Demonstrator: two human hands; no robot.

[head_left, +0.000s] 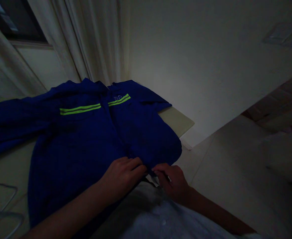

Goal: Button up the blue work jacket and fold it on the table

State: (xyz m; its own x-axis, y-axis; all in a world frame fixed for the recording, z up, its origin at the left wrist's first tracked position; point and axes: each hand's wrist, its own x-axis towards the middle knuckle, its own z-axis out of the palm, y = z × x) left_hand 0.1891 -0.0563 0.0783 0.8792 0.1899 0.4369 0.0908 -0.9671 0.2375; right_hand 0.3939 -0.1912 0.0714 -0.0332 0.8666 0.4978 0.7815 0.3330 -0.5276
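The **left hand** (121, 176) lies nearest, fingers curled and closed on the bottom front edge of a **navy work jacket** (86, 149), pinching the cloth. The **right hand** (172, 182) comes in from the other side, its fingers bent and pinched on the same edge just beside the left fingertips. The two hands nearly meet there, and exactly what lies under the fingertips is too dark to tell. Below them, the person's **pale grey shirt** (160, 220) fills the bottom of the view.

The jacket lies flat on a **pale table** (175, 121), its heavy woven cloth soft and slightly rumpled. Its long axis runs from the hem at the hands to the collar at the far side, tilted a little to the right. A centre closure follows that line, and two **yellow-green reflective stripes** (93, 105) cross the chest. One **sleeve** (14, 124) spreads left and runs out of view.

A **thin wire loop** (1, 205) lies at lower left, apart from the jacket. A corner of the table shows past the jacket on the far right, with the **tiled floor** (222, 162) beyond its edge. Farther off stand a **cream curtain** (103, 39), a **dark window** (16, 20) and a **plain wall** (193, 66).
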